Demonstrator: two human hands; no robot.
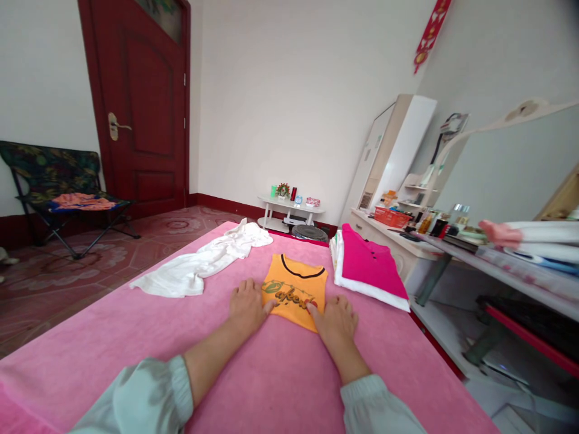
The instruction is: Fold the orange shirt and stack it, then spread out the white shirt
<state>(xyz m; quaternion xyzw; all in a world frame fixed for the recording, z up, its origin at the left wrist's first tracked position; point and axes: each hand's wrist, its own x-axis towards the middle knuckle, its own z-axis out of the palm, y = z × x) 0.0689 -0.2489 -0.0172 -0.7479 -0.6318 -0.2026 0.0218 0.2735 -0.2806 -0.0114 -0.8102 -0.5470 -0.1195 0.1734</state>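
Edges of the folded orange round-neck shirt (296,284) on the pink cover (271,386) are touched by the unclenched left hand (246,305) and right hand (338,319); they are best squared with even, gentle pressure.

Hands (247,307): two
Folded orange printed shirt (294,289): one
Folded-clothes stack (371,262): one, layers too overlapped to count
White cloth heap (205,259): one
Folding chair (49,167): one
Red door (151,108): one
Orange-red basket (391,217): one
Flower arrangement (283,189): one
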